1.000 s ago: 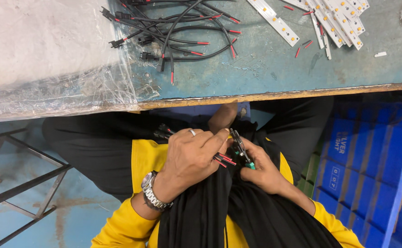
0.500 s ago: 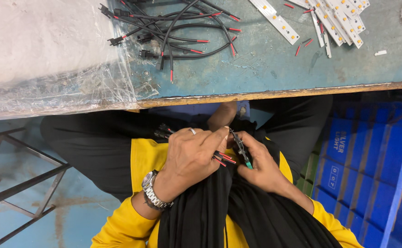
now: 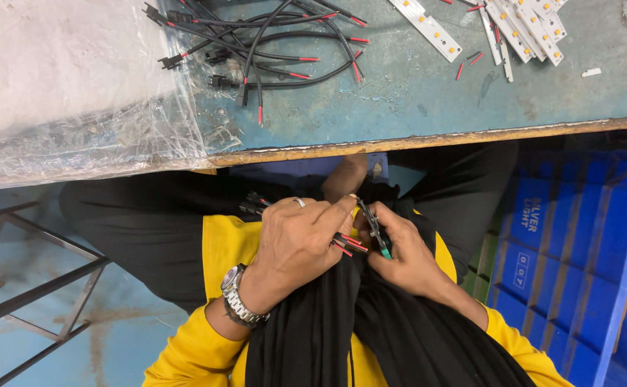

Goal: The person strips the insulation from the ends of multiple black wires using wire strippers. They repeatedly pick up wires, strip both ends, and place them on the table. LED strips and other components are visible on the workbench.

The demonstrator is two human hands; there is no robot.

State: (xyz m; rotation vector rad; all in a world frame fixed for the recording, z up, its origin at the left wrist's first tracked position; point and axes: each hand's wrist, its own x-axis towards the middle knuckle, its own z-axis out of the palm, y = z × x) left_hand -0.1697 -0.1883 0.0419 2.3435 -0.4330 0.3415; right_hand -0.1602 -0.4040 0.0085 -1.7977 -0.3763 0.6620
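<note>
Fingers (image 3: 328, 215) of the left hand (image 3: 299, 240) are curled tight around a bunch of black wires with red tips (image 3: 345, 244). One end of the bunch sticks out past the knuckles and the red tips poke out by the thumb. That hand wears a silver watch (image 3: 238, 295) and a ring. Close beside it, the right hand (image 3: 403, 251) pinches a small cutter with green handles (image 3: 378, 233), and its tip sits right at the red wire ends. Both hands are down low in the lap, over a black cloth and yellow sleeves, below the edge of the table.

Up above is a worn blue-green table (image 3: 428, 100) with a bare wood edge. A loose pile of more black wires (image 3: 270, 43) lies on it near the top. Some white strips with small yellow dots (image 3: 521, 21) lie at the far right corner. A crinkly clear plastic sheet (image 3: 77, 107) covers the left part of the table.

On the floor at the right stands a blue plastic crate (image 3: 578, 258); what is in it cannot be seen. A grey metal frame (image 3: 34, 287) stands at the left on the blue floor.
</note>
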